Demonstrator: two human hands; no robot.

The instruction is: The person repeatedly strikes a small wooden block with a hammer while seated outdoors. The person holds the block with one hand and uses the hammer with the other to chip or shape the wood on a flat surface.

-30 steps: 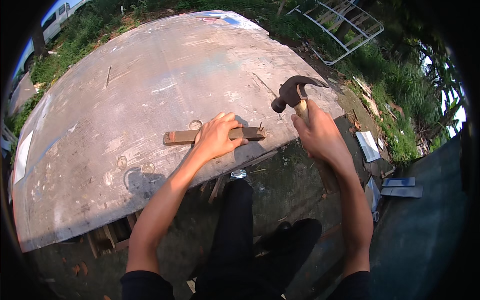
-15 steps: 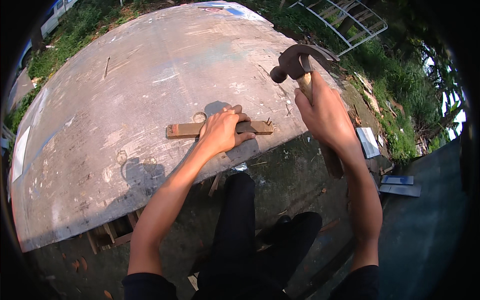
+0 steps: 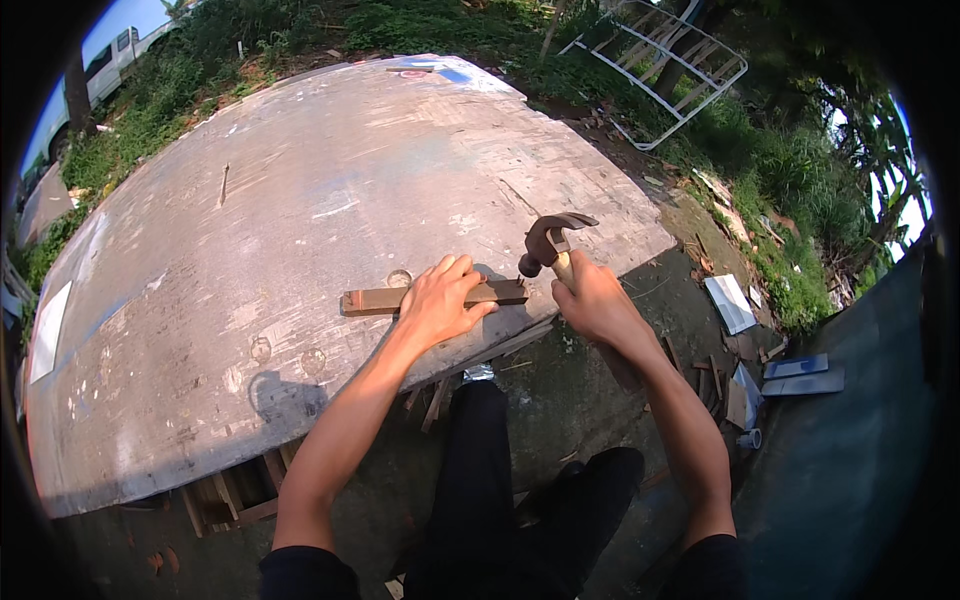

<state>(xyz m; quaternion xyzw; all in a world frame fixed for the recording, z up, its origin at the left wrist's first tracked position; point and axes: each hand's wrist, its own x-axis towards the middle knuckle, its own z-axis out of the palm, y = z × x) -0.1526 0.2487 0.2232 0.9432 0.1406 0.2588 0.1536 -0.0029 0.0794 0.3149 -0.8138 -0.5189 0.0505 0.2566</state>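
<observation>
My left hand (image 3: pixel 440 300) presses down on a short wooden strip (image 3: pixel 372 301), its fingers wrapped over the far edge and the thumb on the near side. The strip lies flat near the front edge of a worn wooden tabletop (image 3: pixel 330 160). Thin nails (image 3: pixel 521 285) stick up at its right end. In my right hand (image 3: pixel 600 303) is a claw hammer (image 3: pixel 549 240), gripped by its wooden handle. The hammer's striking face is at or just above the nails, and its claw points to the far right; I cannot tell whether it touches them.
A loose nail-like sliver (image 3: pixel 224 185) lies on the tabletop's far left. Beyond the far right corner stands a white metal frame (image 3: pixel 665 70). Boards (image 3: pixel 803 376) and wood scraps lie on the ground at right. Wood pieces (image 3: pixel 228 497) show under the table's front edge.
The hammer has come down and to the left, from raised beside the strip to the nails at its right end. My left hand stays on the strip. The view has tilted slightly upward.
</observation>
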